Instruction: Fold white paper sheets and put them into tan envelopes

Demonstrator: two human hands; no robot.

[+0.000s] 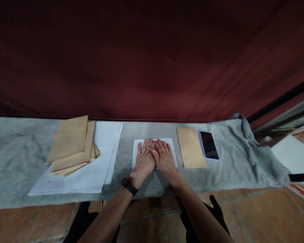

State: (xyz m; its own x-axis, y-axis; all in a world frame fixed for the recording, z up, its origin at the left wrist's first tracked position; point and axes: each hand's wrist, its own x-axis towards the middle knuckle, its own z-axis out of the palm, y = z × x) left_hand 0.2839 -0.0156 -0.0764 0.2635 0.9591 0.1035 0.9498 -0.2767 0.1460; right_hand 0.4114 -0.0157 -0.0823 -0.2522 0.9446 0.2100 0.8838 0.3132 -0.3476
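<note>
Both my hands lie flat, side by side, on a white sheet of paper (173, 144) in the middle of the grey cloth. My left hand (145, 158) covers its left part, fingers stretched out and pointing away from me. My right hand (164, 157) presses on the right part, its thumb touching the left hand. Much of the paper is hidden under them, so I cannot tell whether it is folded. Just to the right lies a brown envelope (192, 147), flat on the cloth.
A pile of brown envelopes (69, 138) rests on larger white sheets (91, 182) at the left. A phone (209, 145) lies right of the single envelope. The grey cloth (230, 168) covers the surface up to a dark red curtain-like backdrop (152, 77). Floor tiles (258, 212) show below.
</note>
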